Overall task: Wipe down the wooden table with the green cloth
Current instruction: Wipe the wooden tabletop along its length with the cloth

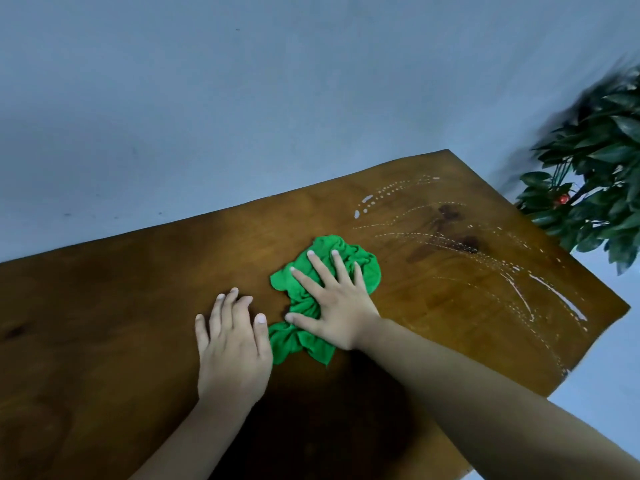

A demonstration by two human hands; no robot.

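Wooden table (114, 306) against a pale wall, wet streaks (519, 271) near its far right corner. Green cloth (363, 268), crumpled, lies mid-table. Right hand (334, 299) presses flat on the cloth, fingers spread; left hand (232, 344) rests open on bare wood just beside it.

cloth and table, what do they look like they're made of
Cloth: soft bright green fabric, matte, judging by the way it bunches into loose folds under the right hand; the exact weave is too fine to tell.

Table: brown wood or wood veneer, showing grain and dark knot-like patches. The finish looks smooth and sealed, since the wet streaks bead on top.
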